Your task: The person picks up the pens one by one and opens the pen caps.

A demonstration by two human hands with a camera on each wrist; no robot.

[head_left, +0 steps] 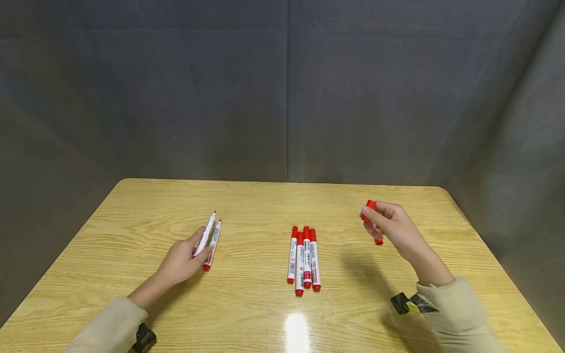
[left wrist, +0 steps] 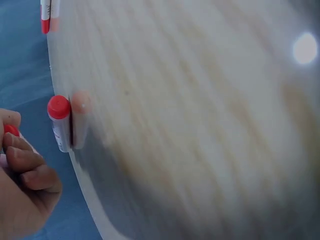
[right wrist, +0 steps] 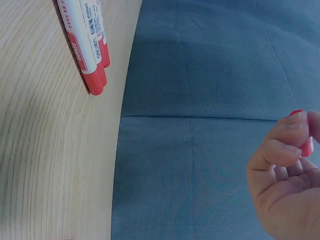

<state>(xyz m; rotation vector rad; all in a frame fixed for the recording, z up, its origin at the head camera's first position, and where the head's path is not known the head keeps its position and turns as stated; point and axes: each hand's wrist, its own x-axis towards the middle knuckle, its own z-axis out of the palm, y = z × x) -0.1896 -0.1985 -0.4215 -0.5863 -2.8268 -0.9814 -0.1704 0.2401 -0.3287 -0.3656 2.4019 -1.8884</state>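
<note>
My left hand (head_left: pixel 184 257) grips an uncapped white marker (head_left: pixel 205 239) whose red tip points away from me. Beside it on the table lies a second uncapped marker (head_left: pixel 214 245), its red end (left wrist: pixel 59 107) facing the left wrist camera. On the right, my right hand (head_left: pixel 395 228) is raised over the table and pinches a red marker cap (head_left: pixel 369 211) between thumb and fingers. In the right wrist view that cap (right wrist: pixel 307 146) is mostly covered by the fingers. Another red cap (head_left: pixel 378 241) shows just below the hand.
Several capped red-and-white markers (head_left: pixel 307 260) lie side by side on the wooden table (head_left: pixel 247 314) between the hands. Behind the table's far edge hangs a dark grey cloth (head_left: pixel 282 98). Small black devices (head_left: pixel 412 303) are strapped at both sleeves.
</note>
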